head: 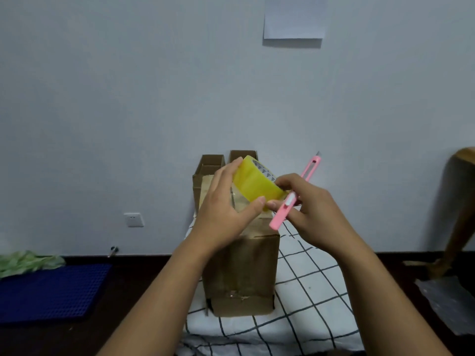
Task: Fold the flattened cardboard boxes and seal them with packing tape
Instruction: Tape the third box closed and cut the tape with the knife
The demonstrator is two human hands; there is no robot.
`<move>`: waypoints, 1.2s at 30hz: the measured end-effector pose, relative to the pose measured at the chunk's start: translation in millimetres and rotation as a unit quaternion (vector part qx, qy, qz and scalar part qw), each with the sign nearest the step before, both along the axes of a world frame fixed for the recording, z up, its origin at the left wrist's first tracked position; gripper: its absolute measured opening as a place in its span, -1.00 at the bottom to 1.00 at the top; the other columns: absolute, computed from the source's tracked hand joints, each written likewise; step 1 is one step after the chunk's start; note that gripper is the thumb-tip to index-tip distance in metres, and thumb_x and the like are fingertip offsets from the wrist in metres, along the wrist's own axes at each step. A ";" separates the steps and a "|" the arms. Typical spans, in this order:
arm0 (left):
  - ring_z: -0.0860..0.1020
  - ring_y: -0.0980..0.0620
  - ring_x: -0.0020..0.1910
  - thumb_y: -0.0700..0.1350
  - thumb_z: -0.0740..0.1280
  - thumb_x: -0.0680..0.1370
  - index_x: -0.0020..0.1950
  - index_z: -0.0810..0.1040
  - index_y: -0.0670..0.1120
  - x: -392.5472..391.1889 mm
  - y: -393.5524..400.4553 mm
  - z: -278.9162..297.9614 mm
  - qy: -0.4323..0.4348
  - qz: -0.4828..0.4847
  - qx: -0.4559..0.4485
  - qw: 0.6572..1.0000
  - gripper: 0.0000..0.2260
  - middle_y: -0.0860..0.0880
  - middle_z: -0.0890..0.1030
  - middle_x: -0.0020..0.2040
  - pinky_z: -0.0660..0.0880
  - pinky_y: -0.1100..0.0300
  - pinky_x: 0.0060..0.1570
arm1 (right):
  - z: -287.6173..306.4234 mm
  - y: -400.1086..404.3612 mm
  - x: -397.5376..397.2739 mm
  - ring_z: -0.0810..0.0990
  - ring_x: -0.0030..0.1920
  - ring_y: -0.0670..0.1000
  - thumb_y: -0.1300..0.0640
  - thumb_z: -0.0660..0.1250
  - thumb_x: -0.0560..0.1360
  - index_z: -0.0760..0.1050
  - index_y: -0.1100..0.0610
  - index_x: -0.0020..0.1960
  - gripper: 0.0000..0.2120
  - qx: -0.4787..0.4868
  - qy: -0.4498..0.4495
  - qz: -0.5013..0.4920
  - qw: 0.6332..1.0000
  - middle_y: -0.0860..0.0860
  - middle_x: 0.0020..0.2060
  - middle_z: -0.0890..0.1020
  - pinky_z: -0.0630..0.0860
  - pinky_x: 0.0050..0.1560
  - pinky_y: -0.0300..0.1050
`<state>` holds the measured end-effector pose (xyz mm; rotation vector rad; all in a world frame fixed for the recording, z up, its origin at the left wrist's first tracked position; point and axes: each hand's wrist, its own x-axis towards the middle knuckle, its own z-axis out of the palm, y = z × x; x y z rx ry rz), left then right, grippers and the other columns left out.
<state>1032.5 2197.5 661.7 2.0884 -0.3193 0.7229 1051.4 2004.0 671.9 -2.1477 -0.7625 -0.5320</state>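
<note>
Far left on the dark floor lay a blue plastic grid mat with crumpled green cloth at its far edge; a white wall socket sat low on the wall behind. Centre: white cloth with black grid lines covered the work surface, and a folded cardboard box stood on it, clear tape visible along its near face. Two more open-topped cardboard boxes stood just behind it, against the wall. Left hand was raised above the near box, fingers and thumb clasped round the yellow packing tape roll, roll tilted. A clear tape strip seemed to run from roll down to box top, hard to tell. Right hand touched the roll's right edge, closed on a pink utility knife held slanted, blade tip pointing up and far-right. White paper sheet was stuck on the wall up top. Far right: a wooden furniture leg and a clear plastic sheet on the floor.
</note>
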 end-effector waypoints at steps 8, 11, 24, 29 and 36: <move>0.40 0.18 0.34 0.25 0.41 0.33 0.44 0.23 0.24 2.4 16.9 -7.3 0.018 0.012 -0.052 0.998 -0.28 0.15 0.38 0.38 0.44 0.11 0.31 | -3.7 14.7 4.5 0.54 -0.11 0.03 -0.03 0.41 0.50 0.44 -0.11 0.16 -0.73 -0.054 -0.067 0.009 0.996 0.00 -0.08 0.61 0.52 -0.13 0.04; 0.34 0.16 0.41 0.23 0.37 0.39 0.44 0.20 0.26 0.8 15.1 -12.1 -0.019 0.026 -0.046 0.998 -0.34 0.13 0.33 0.44 0.40 0.10 0.36 | -6.8 21.2 7.0 0.51 -0.07 0.08 0.07 0.46 0.43 0.38 -0.12 0.13 -0.64 -0.080 -0.146 -0.028 0.986 0.02 -0.04 0.62 0.46 -0.22 -0.05; 0.37 0.31 0.24 -0.01 0.40 0.43 0.37 0.26 0.22 0.0 21.6 -13.1 -0.049 0.046 -0.051 0.996 -0.43 0.10 0.31 0.27 0.33 0.58 0.07 | -28.1 39.1 22.8 0.53 0.06 0.25 0.25 0.57 0.31 0.42 0.01 0.10 -0.52 -0.097 -0.232 -0.072 0.965 0.10 0.06 0.64 0.59 -0.30 0.08; 0.36 0.34 0.21 0.03 0.40 0.42 0.46 0.24 0.22 0.6 22.1 -18.2 -0.045 0.059 -0.029 0.997 -0.36 0.16 0.26 0.22 0.37 0.55 0.07 | -29.9 37.7 25.0 0.53 0.01 0.21 0.23 0.57 0.32 0.41 0.00 0.07 -0.55 -0.079 -0.225 -0.050 0.970 0.07 0.03 0.63 0.57 -0.28 0.06; 0.35 0.37 0.20 -0.03 0.36 0.46 0.45 0.31 0.13 -1.2 20.4 -19.6 -0.068 0.061 -0.025 0.995 -0.44 0.10 0.30 0.21 0.34 0.58 0.03 | -36.9 36.8 22.8 0.51 -0.01 0.15 0.18 0.54 0.38 0.41 0.00 0.05 -0.61 -0.059 -0.200 -0.034 0.977 0.03 0.02 0.61 0.52 -0.25 -0.03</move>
